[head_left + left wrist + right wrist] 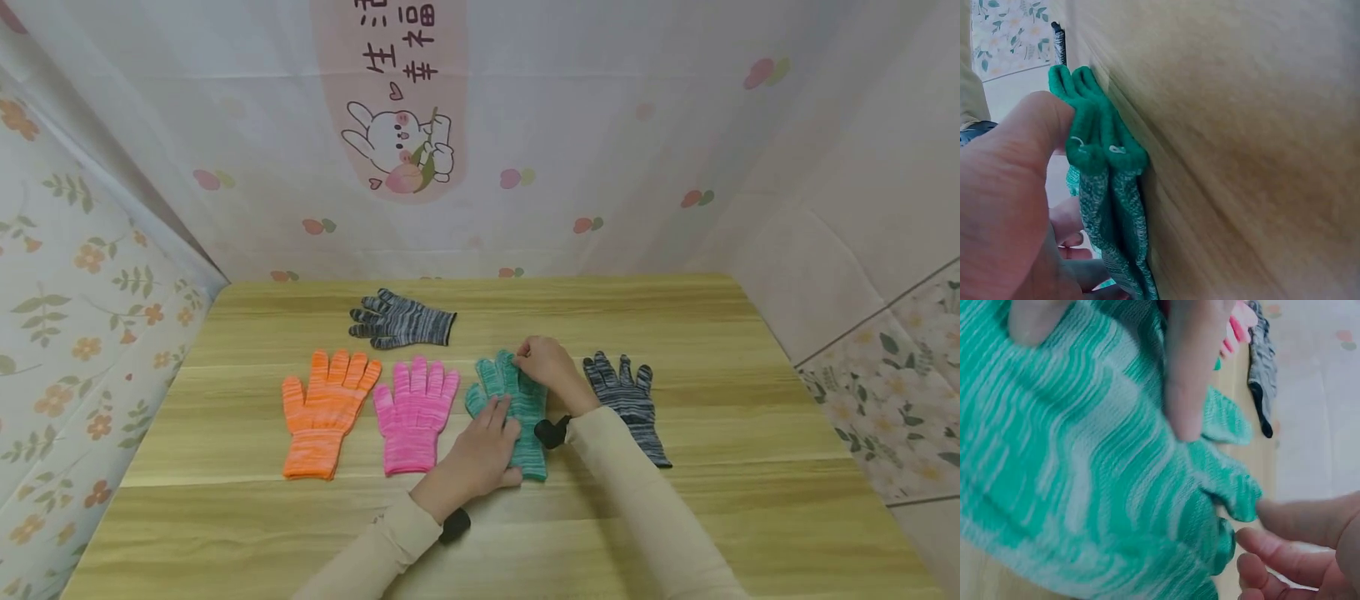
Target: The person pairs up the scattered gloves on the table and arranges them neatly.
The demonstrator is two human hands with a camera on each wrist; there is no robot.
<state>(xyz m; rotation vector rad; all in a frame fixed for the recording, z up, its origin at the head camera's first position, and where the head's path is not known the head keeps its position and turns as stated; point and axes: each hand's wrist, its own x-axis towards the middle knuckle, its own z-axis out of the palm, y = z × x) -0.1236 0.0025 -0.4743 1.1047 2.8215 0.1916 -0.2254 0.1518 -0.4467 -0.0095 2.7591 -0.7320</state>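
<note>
left hand (483, 450) presses the green glove (532, 417), right hand (551, 364) pinches its fingertip
head: the green glove lies on the table (787, 517) between the pink glove (415, 417) and a striped glove (628, 402); straight left fingers press it, likely to steady it against the right hand's pinch at its far end. left wrist: the thumb rests by its cuff (1088, 159). right wrist: curled thumb and forefinger meet at one glove finger (1241, 497).

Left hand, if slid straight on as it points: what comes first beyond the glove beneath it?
Probably the right hand, at the far end of the green glove; depth is uncertain.
</note>
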